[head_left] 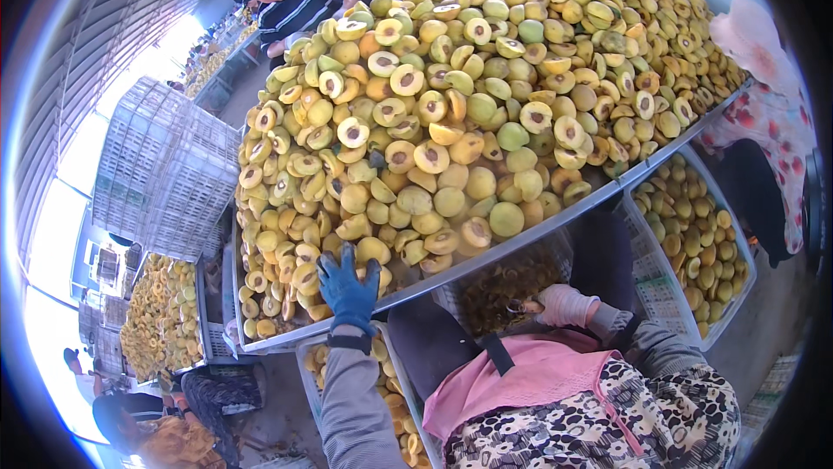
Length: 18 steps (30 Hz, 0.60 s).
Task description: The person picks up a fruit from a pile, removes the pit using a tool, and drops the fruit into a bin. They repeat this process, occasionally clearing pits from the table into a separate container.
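Observation:
A big heap of yellow-green stone fruit (442, 152), many halved with brown pits showing, fills the metal-edged table (451, 276) before me. My left hand (349, 287), in a blue glove, reaches over the near edge into the fruit. Its fingers are stretched out and apart, beside a whole-looking yellow fruit (374, 250). Over my lap, my right hand (564, 305), in a pale glove, is closed. A small end of something pokes out of it toward the left, too small to make out. Below it is a crate (512, 288) holding brown pits or scraps.
Crates of fruit halves stand at my left knee (395, 400) and at my right (694, 243). A tall stack of white crates (160, 170) rises at the left. One person in a striped shirt (299, 5) is across the table; another in a pink hat (753, 39) sits right.

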### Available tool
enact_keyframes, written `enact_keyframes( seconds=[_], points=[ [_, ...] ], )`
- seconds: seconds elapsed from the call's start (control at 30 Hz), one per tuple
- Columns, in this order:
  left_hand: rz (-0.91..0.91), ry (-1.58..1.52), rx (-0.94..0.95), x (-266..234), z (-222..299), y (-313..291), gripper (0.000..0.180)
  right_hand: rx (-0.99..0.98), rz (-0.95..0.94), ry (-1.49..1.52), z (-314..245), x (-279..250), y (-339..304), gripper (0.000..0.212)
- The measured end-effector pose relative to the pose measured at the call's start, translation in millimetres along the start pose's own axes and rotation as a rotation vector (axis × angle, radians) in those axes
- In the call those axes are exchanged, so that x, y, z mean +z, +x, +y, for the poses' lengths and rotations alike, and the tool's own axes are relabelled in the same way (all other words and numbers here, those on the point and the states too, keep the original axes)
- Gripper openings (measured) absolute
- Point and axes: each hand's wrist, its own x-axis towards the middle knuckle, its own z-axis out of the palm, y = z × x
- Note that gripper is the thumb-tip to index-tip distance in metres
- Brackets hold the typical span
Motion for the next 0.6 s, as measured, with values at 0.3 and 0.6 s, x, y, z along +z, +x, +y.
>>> enact_keyframes(
  seconds=[0.3, 0.6],
  points=[
    [0.262, -0.110, 0.250, -25.8, 36.8, -18.1, 0.056, -0.027, 0.107, 0.016, 13.8, 4.3, -6.2, 0.032],
    [-0.211, -0.061, 0.276, 11.6, 122.6, 81.4, 0.093, -0.036, 0.090, 0.018, 19.7, 21.1, 11.9, 0.037]
  ],
)
